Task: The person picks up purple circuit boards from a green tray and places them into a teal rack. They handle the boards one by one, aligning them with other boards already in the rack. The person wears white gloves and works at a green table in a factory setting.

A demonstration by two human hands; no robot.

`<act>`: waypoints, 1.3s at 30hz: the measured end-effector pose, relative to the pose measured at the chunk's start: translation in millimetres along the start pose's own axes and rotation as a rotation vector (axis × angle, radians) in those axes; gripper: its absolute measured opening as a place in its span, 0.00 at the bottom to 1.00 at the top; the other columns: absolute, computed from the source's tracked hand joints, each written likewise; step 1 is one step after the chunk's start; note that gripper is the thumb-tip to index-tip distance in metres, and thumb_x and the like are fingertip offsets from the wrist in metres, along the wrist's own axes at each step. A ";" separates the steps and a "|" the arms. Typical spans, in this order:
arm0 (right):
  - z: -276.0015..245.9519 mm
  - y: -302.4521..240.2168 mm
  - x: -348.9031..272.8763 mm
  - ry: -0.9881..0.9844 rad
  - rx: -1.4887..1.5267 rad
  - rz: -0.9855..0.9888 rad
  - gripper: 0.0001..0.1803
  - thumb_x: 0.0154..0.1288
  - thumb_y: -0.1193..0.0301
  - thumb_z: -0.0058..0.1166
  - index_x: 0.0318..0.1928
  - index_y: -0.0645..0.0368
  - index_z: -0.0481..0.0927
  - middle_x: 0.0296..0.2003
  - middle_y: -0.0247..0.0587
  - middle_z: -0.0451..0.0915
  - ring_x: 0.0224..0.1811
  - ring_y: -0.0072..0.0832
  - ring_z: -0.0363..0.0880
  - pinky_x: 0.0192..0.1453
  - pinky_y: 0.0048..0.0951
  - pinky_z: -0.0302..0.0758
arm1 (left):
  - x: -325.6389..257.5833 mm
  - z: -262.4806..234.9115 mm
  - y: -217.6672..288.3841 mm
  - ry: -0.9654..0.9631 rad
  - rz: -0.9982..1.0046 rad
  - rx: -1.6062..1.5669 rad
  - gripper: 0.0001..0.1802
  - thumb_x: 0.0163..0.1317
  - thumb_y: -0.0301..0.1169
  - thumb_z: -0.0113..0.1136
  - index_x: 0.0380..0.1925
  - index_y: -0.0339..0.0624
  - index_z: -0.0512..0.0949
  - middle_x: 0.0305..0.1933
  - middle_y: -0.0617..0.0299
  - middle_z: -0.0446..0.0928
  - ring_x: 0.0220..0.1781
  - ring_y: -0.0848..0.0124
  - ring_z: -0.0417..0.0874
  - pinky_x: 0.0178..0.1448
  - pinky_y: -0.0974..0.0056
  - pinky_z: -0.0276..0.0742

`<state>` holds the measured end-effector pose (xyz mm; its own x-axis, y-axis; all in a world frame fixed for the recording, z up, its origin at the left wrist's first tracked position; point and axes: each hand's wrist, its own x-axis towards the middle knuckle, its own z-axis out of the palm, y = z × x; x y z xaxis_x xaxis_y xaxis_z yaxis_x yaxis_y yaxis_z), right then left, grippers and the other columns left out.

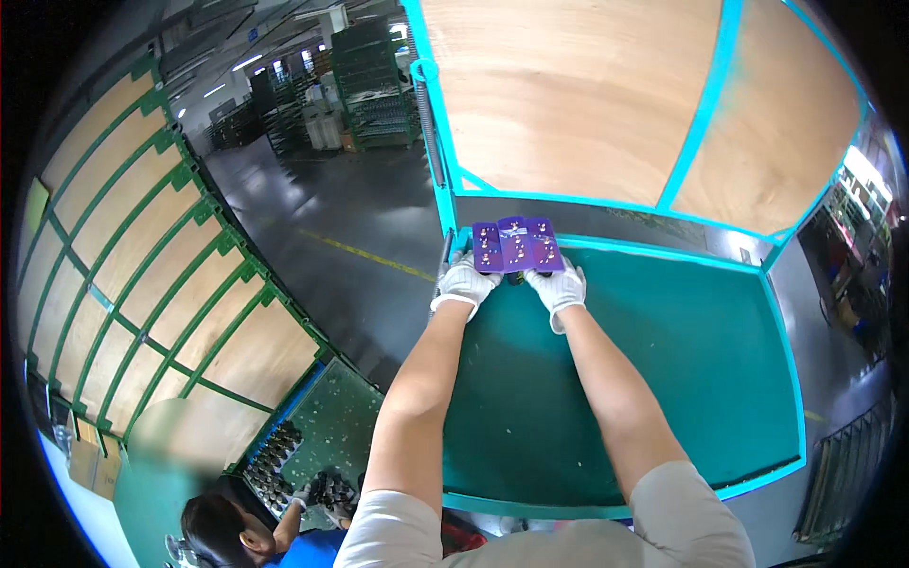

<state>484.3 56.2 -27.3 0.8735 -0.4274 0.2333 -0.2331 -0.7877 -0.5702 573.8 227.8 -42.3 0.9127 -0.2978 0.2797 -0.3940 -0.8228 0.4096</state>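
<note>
One green, turquoise-rimmed desk (682,379) nearest. Over its far left corner, contact unclear: left hand (465,283) and right hand (561,287), white-gloved, each grip narrow on a lower corner of the three-part purple panel (517,248). Held from both ends, probably to keep it steady and leave the studded face uncovered. Turned face up, long axis left to right, top edge away from the body. Beyond: turquoise-framed wooden board (578,104); dark rack (374,95) farthest.

Your green table (705,379), edged in a turquoise frame (530,508), bears a few small pale specks (508,432) across its surface.
</note>
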 end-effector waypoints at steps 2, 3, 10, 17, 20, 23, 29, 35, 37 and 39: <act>-2.0 23.5 -0.1 0.142 0.012 -0.211 0.32 0.59 0.39 0.49 0.57 0.43 0.78 0.53 0.41 0.79 0.60 0.39 0.73 0.70 0.47 0.60 | -23.1 -4.0 20.4 -0.034 0.075 -0.141 0.35 0.55 0.63 0.54 0.57 0.56 0.76 0.63 0.61 0.74 0.65 0.56 0.71 0.72 0.49 0.59; -6.4 37.0 -0.8 0.069 -0.012 -0.231 0.32 0.59 0.39 0.49 0.57 0.42 0.78 0.53 0.42 0.79 0.59 0.39 0.73 0.70 0.48 0.59 | -38.6 -7.3 33.8 -0.060 -0.054 -0.224 0.34 0.55 0.61 0.55 0.55 0.53 0.76 0.60 0.58 0.75 0.63 0.55 0.73 0.71 0.52 0.61; -70.0 94.2 -110.7 -0.148 0.104 -0.300 0.29 0.60 0.47 0.51 0.57 0.48 0.77 0.54 0.40 0.79 0.61 0.38 0.72 0.73 0.46 0.55 | -184.1 -23.8 81.8 -0.056 -0.043 -0.618 0.27 0.49 0.45 0.66 0.49 0.47 0.78 0.53 0.49 0.77 0.55 0.51 0.76 0.64 0.54 0.69; -157.8 192.2 -151.1 -0.229 -0.294 -0.402 0.35 0.61 0.48 0.55 0.65 0.49 0.69 0.64 0.48 0.70 0.71 0.48 0.60 0.76 0.46 0.53 | -251.3 -91.2 70.8 -0.540 0.425 -0.649 0.30 0.49 0.33 0.68 0.55 0.39 0.74 0.52 0.51 0.78 0.52 0.57 0.80 0.56 0.58 0.75; -178.9 201.6 -157.4 -0.184 -0.134 -0.355 0.35 0.60 0.51 0.58 0.65 0.50 0.68 0.65 0.49 0.68 0.71 0.49 0.61 0.75 0.47 0.54 | -249.5 -103.4 29.5 -0.695 0.400 -0.600 0.32 0.49 0.36 0.71 0.56 0.41 0.75 0.66 0.46 0.69 0.69 0.51 0.66 0.67 0.52 0.64; -182.4 191.5 -159.3 -0.220 -0.067 -0.371 0.35 0.60 0.51 0.59 0.65 0.51 0.68 0.65 0.50 0.68 0.71 0.50 0.61 0.75 0.47 0.54 | -257.4 -94.4 11.9 -0.393 0.329 -0.369 0.26 0.53 0.42 0.70 0.51 0.45 0.79 0.68 0.44 0.67 0.75 0.44 0.56 0.77 0.46 0.49; -190.6 181.4 -141.2 -0.366 -0.046 -0.394 0.39 0.57 0.54 0.62 0.67 0.53 0.65 0.67 0.51 0.65 0.71 0.49 0.60 0.77 0.47 0.52 | -302.7 -97.9 53.9 -0.145 0.178 0.021 0.24 0.56 0.29 0.55 0.55 0.48 0.77 0.67 0.42 0.68 0.73 0.44 0.61 0.77 0.47 0.50; -129.5 237.7 -97.6 -0.453 0.193 -0.612 0.41 0.58 0.48 0.60 0.69 0.47 0.63 0.67 0.45 0.66 0.71 0.47 0.59 0.77 0.49 0.51 | -368.8 -119.3 70.7 -0.217 0.223 -0.081 0.29 0.51 0.35 0.61 0.57 0.49 0.76 0.70 0.43 0.64 0.75 0.47 0.57 0.77 0.43 0.45; -113.2 238.4 -92.2 -0.533 0.454 -0.592 0.41 0.58 0.48 0.60 0.69 0.47 0.63 0.66 0.46 0.66 0.71 0.47 0.60 0.76 0.48 0.52 | -368.6 -122.5 92.1 -0.204 0.203 -0.107 0.29 0.52 0.40 0.62 0.58 0.50 0.76 0.69 0.43 0.65 0.75 0.47 0.59 0.77 0.43 0.47; -107.6 232.5 -102.5 -0.566 0.507 -0.586 0.41 0.58 0.47 0.60 0.68 0.48 0.64 0.65 0.49 0.67 0.70 0.48 0.61 0.75 0.48 0.55 | -360.9 -106.5 111.9 -0.166 0.211 -0.082 0.31 0.54 0.49 0.62 0.58 0.50 0.76 0.65 0.43 0.69 0.71 0.46 0.64 0.74 0.43 0.53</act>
<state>294.5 -130.9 -99.0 0.9003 0.3562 0.2501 0.4031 -0.4658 -0.7877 188.7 294.8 -4.9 0.8119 -0.5396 0.2228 -0.5788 -0.6940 0.4282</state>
